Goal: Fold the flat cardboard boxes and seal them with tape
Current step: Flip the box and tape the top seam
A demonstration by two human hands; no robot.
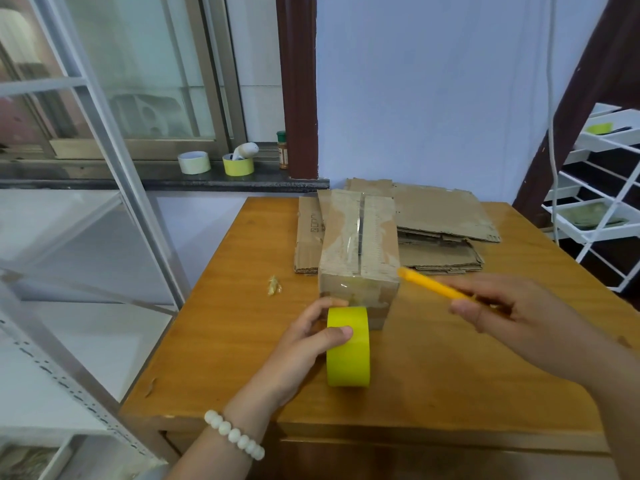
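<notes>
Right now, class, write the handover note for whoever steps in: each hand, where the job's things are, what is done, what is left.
Left hand grips the yellow tape roll, which stands on edge on the table against the near face of the box.
Right hand holds a slim yellow tool, probably a cutter, its tip near the box's upper right corner.
Done: one box folded, with clear tape along its top seam and down the near face.
Left: probably cut the tape free (whether it joins the roll is unclear), then fold and tape the flat cardboard stacked behind.
</notes>
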